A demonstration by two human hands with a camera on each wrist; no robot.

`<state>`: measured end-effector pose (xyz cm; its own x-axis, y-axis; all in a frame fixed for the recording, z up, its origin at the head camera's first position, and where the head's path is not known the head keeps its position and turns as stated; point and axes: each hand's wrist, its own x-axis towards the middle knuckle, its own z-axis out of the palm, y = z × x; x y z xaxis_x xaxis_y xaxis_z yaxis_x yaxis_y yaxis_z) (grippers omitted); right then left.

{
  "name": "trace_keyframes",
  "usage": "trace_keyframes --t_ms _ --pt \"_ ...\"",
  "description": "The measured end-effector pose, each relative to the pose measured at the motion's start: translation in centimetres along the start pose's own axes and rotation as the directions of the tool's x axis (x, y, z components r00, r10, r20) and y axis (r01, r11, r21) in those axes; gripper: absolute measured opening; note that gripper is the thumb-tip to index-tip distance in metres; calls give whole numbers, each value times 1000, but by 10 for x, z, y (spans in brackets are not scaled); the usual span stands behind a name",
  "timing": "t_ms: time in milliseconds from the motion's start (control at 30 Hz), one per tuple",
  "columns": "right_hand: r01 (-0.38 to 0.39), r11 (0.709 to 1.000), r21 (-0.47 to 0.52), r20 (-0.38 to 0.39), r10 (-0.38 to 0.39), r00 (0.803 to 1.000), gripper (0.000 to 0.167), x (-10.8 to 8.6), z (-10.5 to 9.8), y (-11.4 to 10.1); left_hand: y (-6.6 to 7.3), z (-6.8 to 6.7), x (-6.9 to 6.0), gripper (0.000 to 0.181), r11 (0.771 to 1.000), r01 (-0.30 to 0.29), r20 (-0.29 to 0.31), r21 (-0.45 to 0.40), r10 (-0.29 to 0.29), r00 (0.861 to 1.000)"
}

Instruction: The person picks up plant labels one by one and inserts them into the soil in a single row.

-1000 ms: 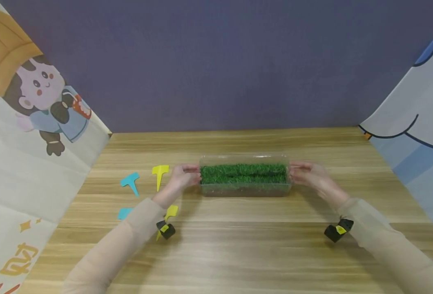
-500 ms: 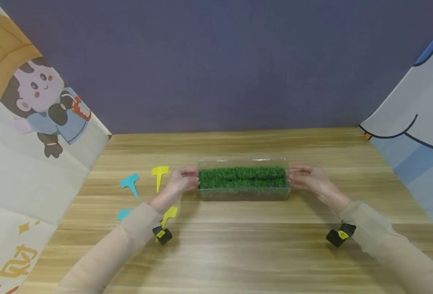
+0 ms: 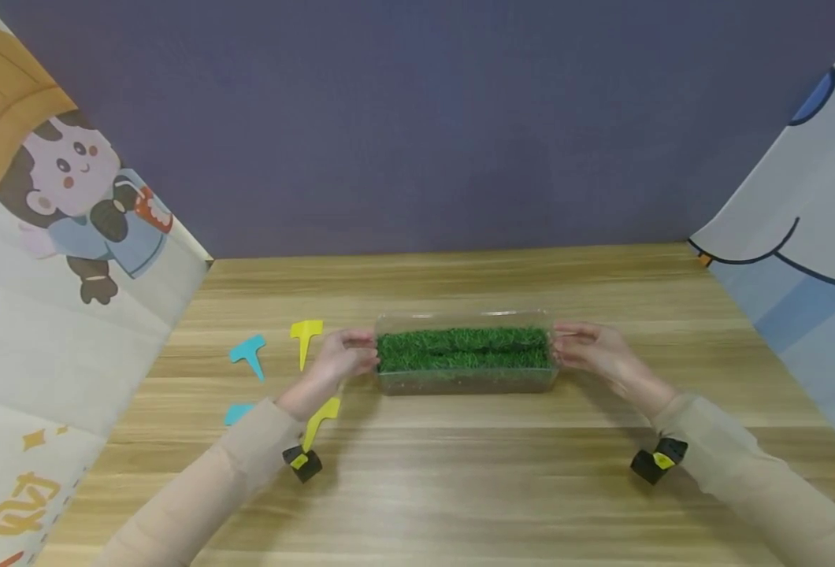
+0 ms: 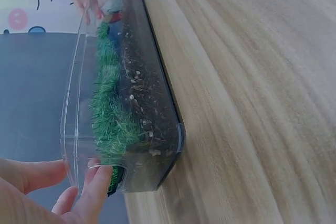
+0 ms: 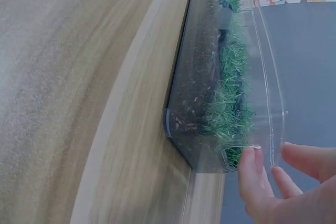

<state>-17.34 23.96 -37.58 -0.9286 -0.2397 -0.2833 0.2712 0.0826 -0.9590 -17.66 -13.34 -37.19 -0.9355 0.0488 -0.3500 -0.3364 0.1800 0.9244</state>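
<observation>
A long clear plastic box stands on the wooden table with two strips of green artificial grass inside. Through its wall, the left wrist view shows dark soil with pale specks below the grass. My left hand holds the left end, with fingertips at a cut-out in the end wall and the thumb near the rim. At the opposite end my right hand grips in the same way, fingers at the cut-out. Some fingertips are hidden behind the plastic.
Left of the box lie T-shaped plant labels: an upper blue one, a lower blue one partly behind the left sleeve, an upper yellow one and a lower yellow one. A dark wall rises behind the table.
The box has shifted slightly toward me and a little to the left, with both hands staying at its ends. The plant labels lie where they were.
</observation>
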Motion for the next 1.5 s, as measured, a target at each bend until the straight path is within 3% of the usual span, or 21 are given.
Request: trace_keyframes --t_ms 500,600,700,767,933,1067,1167,1333,1500 --pt "13 1000 -21 15 -13 1000 58 4 -7 -3 7 0 0 40 1000 0 31 15 -1 1000" --pt "18 1000 -26 15 -17 1000 58 7 -8 -4 10 -3 4 40 998 14 50 66 -18 999" --pt "23 999 -40 14 -22 1000 57 9 -11 -4 14 -9 10 41 988 2 107 153 -19 994" --pt "27 998 -48 17 -26 1000 56 10 -12 -5 17 -17 13 40 968 -37 173 247 -7 985" --pt "30 998 -59 21 -29 999 56 13 -15 -6 24 -41 23 36 879 -214 347 427 60 936" --pt "30 997 -65 27 -28 999 57 15 -17 -7 27 -58 34 37 834 -256 401 489 46 915" --pt "28 997 -67 31 -26 999 57 17 -19 -7 30 -66 41 39 807 -259 410 531 24 912" --pt "30 997 -72 41 -28 999 57 20 -22 -8 33 -76 48 38 788 -241 384 566 7 923" --pt "32 997 -72 51 -28 998 58 23 -25 -9 33 -82 54 38 765 -256 353 592 40 935"
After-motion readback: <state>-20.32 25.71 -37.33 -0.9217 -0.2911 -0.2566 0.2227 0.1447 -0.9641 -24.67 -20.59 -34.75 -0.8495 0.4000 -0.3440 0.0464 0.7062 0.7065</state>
